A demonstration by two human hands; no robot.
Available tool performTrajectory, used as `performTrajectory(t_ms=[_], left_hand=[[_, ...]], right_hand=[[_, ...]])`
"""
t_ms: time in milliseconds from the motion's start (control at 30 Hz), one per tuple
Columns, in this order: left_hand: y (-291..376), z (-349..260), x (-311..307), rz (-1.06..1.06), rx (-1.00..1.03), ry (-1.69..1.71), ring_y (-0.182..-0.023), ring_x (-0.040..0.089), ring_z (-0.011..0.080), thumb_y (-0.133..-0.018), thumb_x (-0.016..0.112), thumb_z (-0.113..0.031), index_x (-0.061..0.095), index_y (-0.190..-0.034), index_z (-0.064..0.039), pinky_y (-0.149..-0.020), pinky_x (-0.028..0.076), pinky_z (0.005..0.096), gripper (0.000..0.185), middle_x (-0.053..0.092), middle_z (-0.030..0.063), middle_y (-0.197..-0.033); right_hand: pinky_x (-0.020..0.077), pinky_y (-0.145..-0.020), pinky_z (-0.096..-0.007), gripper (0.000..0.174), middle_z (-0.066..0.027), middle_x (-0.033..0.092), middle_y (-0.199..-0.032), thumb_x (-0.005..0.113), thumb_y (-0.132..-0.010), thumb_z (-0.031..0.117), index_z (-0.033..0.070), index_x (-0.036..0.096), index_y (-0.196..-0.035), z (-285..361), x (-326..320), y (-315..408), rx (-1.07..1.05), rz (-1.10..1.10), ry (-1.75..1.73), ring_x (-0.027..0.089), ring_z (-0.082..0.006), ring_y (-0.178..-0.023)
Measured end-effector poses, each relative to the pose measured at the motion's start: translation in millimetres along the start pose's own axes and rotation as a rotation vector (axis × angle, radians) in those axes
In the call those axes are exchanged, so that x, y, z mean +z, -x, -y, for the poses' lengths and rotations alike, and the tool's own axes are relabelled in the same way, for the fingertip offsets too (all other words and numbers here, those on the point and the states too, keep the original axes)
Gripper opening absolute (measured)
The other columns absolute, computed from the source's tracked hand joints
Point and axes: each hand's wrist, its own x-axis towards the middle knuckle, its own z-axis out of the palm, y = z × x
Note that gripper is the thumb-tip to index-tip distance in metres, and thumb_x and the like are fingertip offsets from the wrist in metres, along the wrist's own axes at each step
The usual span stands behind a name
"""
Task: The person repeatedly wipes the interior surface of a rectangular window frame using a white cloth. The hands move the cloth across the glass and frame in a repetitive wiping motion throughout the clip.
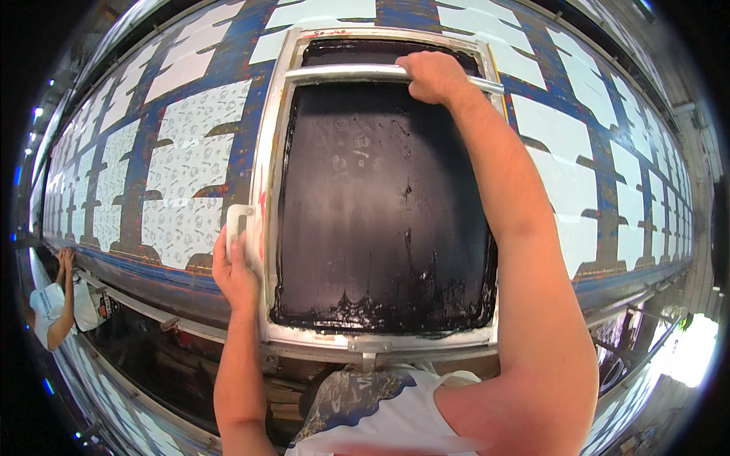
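A framed printing screen (388, 216), its mesh coated with dark ink, lies on the long table before me. Across its far part runs a metal squeegee bar (348, 72), and my right hand (434, 77) is closed around it near the right end. My left hand (235, 265) grips a pale handle (232, 219) at the left side of the frame (264, 188). Ink is thick along the mesh's edges, with streaks near its close end. Faint small motifs show in the mesh's upper left part.
White fabric pieces (556, 154) lie in rows on the blue, stained table (151, 114); those left of the screen (188, 165) bear small printed figures. A metal rail (194, 329) follows the table's near edge. Another person (54, 310) stands at the far left, hands at the table edge.
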Motion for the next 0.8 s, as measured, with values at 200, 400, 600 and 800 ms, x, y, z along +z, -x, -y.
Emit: performTrajectory(t_ms=[200,400,600,800], left_hand=[[-2,-8,5,0.013,0.073,-0.107,-0.119,0.073,0.0208,-0.116,0.057,-0.012,0.061,-0.152,0.007,-0.106,0.056,0.036,0.042,0.077,0.0191,-0.133],[-5,-5,7,0.037,0.099,-0.009,-0.113,0.075,0.0201,-0.115,0.057,-0.016,0.063,-0.15,0.008,-0.103,0.056,0.036,0.042,0.079,0.0175,-0.125],[-14,7,11,0.045,0.132,0.059,-0.119,0.077,0.0242,-0.119,0.055,-0.025,0.064,-0.149,0.007,-0.104,0.057,0.037,0.045,0.08,0.0195,-0.126],[-19,9,12,0.02,0.185,-0.096,-0.116,0.079,0.0288,-0.118,0.056,-0.03,0.066,-0.147,0.003,-0.103,0.058,0.0409,0.045,0.081,0.0221,-0.124]], right_hand=[[0.0649,-0.091,-0.0524,0.032,-0.0139,0.082,-0.109,0.074,-0.083,0.011,0.014,0.079,-0.115,65,-13,98,-0.026,-0.01,-0.036,0.08,-0.0387,-0.107],[0.0639,-0.09,-0.0509,0.035,-0.0097,0.079,-0.11,0.075,-0.083,0.007,0.017,0.079,-0.116,145,-30,206,0.006,0.043,-0.089,0.079,-0.0355,-0.106],[0.0649,-0.089,-0.0476,0.036,-0.0084,0.08,-0.108,0.075,-0.084,0.004,0.017,0.081,-0.117,223,-45,307,0.039,0.005,-0.106,0.079,-0.0321,-0.105],[0.0646,-0.09,-0.0447,0.038,-0.0083,0.079,-0.107,0.079,-0.081,0.003,0.015,0.081,-0.116,279,-56,380,0.043,-0.026,-0.125,0.078,-0.0299,-0.103]])
